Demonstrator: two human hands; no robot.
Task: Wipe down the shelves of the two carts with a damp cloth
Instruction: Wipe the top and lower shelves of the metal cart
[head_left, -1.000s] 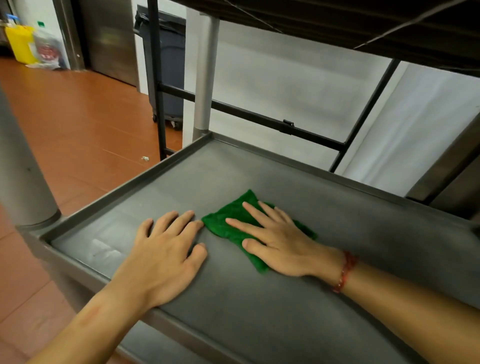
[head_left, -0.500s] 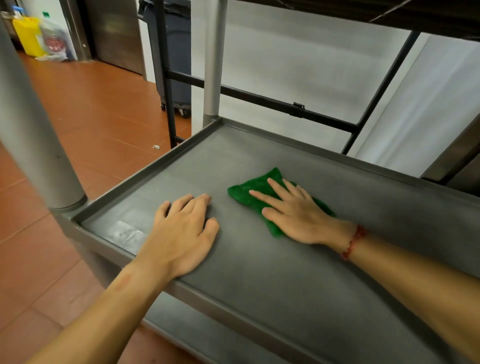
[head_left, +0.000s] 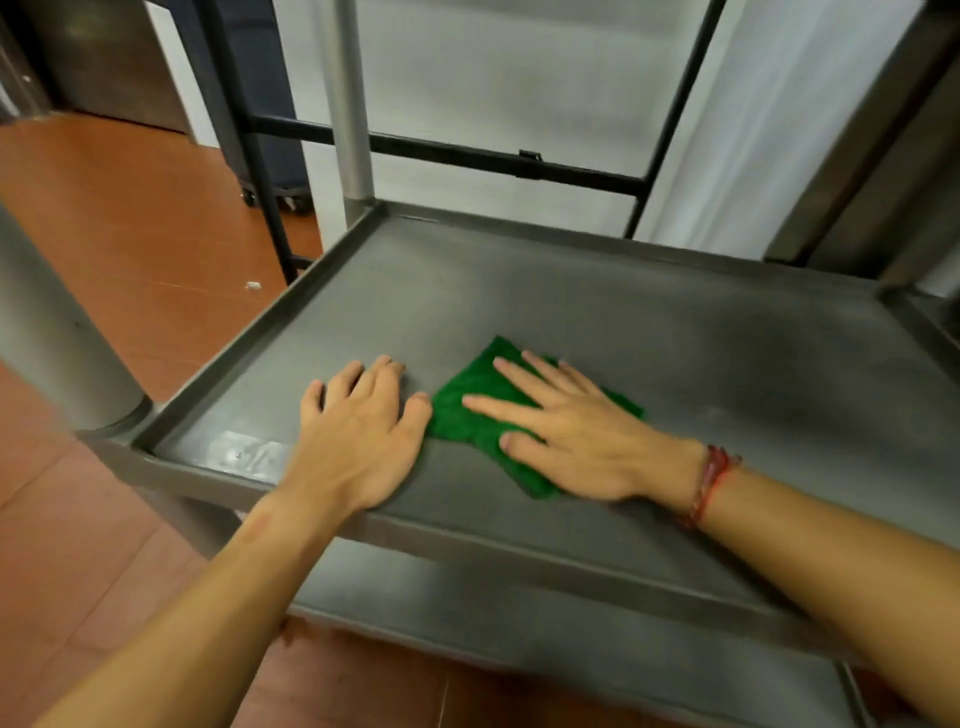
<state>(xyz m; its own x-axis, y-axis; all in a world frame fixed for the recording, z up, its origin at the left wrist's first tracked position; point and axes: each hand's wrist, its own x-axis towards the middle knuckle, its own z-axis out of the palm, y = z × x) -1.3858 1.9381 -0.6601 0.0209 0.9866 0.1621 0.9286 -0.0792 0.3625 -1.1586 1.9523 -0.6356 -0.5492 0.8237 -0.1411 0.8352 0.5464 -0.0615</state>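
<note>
Cloth (head_left: 483, 415) under flat right hand (head_left: 566, 431), beside left hand (head_left: 358, 436).

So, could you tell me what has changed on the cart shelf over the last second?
The right hand slid the green cloth slightly away from the left hand, then back; its edge now lies beside the left thumb. Nothing was gripped or let go. Both hands stay flat: the left on the shelf, the right on the cloth.
</note>
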